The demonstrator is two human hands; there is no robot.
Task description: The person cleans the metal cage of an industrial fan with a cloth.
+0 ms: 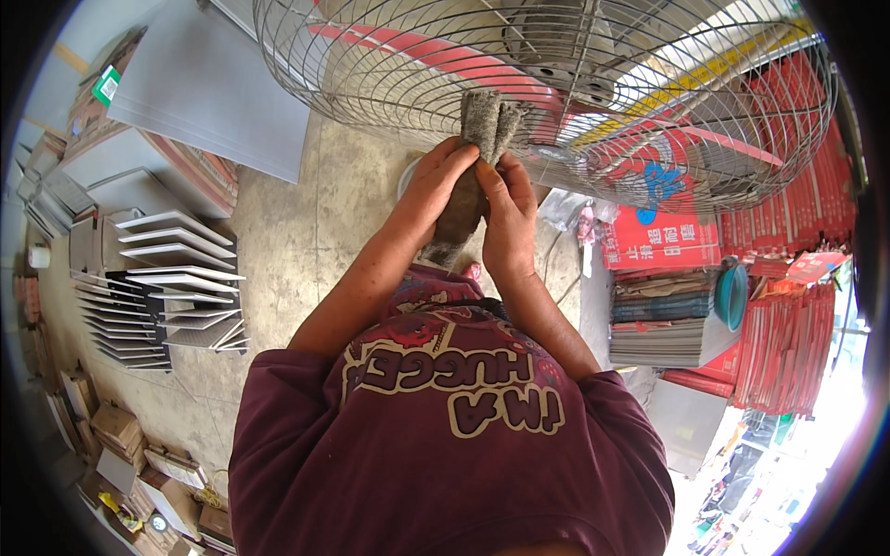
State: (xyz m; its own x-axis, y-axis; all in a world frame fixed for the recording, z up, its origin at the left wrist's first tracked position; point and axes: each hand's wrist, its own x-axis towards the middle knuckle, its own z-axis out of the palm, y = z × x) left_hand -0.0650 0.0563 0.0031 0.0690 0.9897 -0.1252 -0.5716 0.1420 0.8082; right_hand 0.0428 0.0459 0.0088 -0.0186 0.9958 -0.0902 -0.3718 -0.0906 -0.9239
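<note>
Both of my hands hold a dirty grey, fuzzy rag (482, 120), bunched up lengthwise, out in front of my body. My left hand (439, 185) is closed on its left side, with the thumb pressed along the top. On the opposite side my right hand (509, 215) pinches it between thumb and fingers. The upper end of the rag overlaps the lower edge of a large fan's wire cage (371, 102) in the picture; whether they touch I cannot tell. A darker tail of the rag hangs below the hands. Behind the wires sit pinkish-red fan blades (436, 60).
On the left stands a rack of pale tile-like panels (181, 250), with a big grey slab (218, 93) beyond it. Red cartons (658, 241) and stacked slabs (663, 343) fill the right, beside a teal basin (731, 296). Boxes (118, 428) lie lower left.
</note>
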